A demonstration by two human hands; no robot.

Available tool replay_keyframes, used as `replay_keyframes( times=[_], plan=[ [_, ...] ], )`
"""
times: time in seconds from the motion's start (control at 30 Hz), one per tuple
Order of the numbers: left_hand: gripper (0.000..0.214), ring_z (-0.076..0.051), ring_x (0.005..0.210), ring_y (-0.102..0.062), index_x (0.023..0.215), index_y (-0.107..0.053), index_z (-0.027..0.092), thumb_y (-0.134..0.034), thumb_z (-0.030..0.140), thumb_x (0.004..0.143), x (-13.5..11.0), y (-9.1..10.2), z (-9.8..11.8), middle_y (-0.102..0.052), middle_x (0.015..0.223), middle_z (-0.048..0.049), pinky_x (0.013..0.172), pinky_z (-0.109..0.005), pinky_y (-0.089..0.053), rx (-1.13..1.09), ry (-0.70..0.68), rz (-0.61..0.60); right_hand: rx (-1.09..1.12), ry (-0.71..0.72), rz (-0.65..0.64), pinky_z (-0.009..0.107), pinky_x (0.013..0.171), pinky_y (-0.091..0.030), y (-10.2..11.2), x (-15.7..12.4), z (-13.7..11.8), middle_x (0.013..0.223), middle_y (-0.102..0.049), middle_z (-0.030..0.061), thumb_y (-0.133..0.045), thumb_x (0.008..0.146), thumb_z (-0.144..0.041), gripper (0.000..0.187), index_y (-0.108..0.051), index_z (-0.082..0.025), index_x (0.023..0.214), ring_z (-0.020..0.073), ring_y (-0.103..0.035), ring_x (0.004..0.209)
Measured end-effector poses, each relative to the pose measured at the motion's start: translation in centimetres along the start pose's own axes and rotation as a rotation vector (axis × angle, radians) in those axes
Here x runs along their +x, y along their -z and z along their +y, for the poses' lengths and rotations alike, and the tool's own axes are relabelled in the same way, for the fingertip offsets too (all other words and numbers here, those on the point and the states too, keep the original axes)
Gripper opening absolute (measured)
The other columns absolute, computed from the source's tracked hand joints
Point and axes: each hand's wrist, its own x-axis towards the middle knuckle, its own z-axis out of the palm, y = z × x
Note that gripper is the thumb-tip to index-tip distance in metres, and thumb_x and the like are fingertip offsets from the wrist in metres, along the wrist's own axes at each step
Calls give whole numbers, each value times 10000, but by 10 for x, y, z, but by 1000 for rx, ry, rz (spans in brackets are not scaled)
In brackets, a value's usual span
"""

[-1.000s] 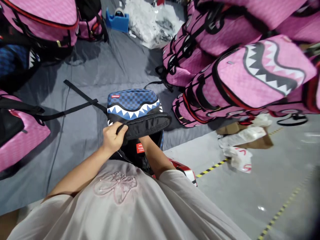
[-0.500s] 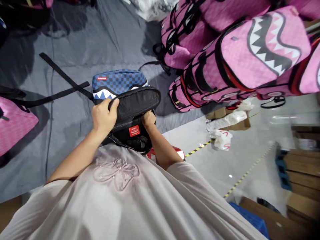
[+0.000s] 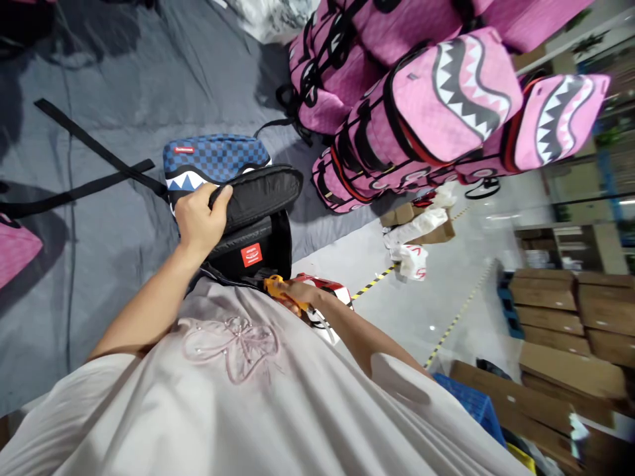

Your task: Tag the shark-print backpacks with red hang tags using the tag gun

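Note:
A small blue-and-black checkered backpack (image 3: pixel 215 158) with a shark-teeth print lies on the grey cloth in front of me. Its black-lined flap (image 3: pixel 262 192) is lifted, showing the dark inside and a red label (image 3: pixel 251 254). My left hand (image 3: pixel 201 215) is closed on the flap's left edge, thumb on the lining. Low by the bag's near right edge, my right hand (image 3: pixel 297 297) is wrapped round orange-handled scissors (image 3: pixel 276 288). Their blades are mostly hidden against the dark bag.
Pink shark-print backpacks (image 3: pixel 451 99) are heaped at the upper right. Black straps (image 3: pixel 94 142) stretch across the grey cloth (image 3: pixel 124 277) at left. A red-and-white item (image 3: pixel 327 287) is beside my right forearm. Cardboard boxes (image 3: pixel 543 297) and a blue crate (image 3: pixel 471 403) stand on the floor at right.
My right hand has come out of the bag's opening and moved down toward me, with orange-handled scissors now showing in it. My left hand keeps its hold on the flap. The view has shifted right.

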Motion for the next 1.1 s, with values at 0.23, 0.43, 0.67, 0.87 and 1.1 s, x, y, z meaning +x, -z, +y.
replay_keyframes(
  times=[0.23, 0.43, 0.67, 0.87, 1.1],
  plan=[
    [423, -107, 523, -420, 612, -468, 192, -530, 468, 926, -4, -7, 5, -416, 536, 25, 561, -275, -276, -75, -123, -12, 869, 439, -173, 165, 399, -262, -5, 41, -24, 475, -206, -130, -345, 1007, -664, 531, -576, -192, 933, 58, -116, 366],
    [451, -113, 548, -438, 626, -468, 194, -517, 512, 941, 5, -16, 6, -422, 561, 21, 589, -278, -307, -92, -167, 44, 1238, 498, -295, 172, 383, -234, -45, 80, -15, 449, -168, -130, -134, 1070, -557, 612, -595, -183, 922, 74, -92, 339],
    [476, -112, 567, -426, 664, -502, 192, -497, 575, 946, 13, -24, 7, -440, 582, 19, 591, -275, -310, -114, -165, 66, 1407, 431, -86, 173, 411, -322, -29, 82, -24, 466, -260, -114, -198, 1076, -524, 511, -528, -184, 885, 72, -258, 358],
    [505, -104, 542, -391, 641, -482, 191, -463, 598, 941, 21, -28, 1, -418, 567, 21, 577, -274, -311, -110, -240, 87, 1208, 521, -194, 165, 399, -280, -30, 110, -50, 457, -246, -117, -285, 1039, -614, 503, -513, -203, 860, 66, -208, 353],
    [493, -131, 601, -469, 675, -500, 203, -472, 623, 933, 41, -33, -10, -448, 603, 9, 637, -291, -362, -16, -239, 101, 961, 606, -418, 155, 389, -218, -43, 101, -43, 433, -247, -124, -392, 1040, -513, 426, -566, -173, 854, 49, -168, 339]
  ],
)
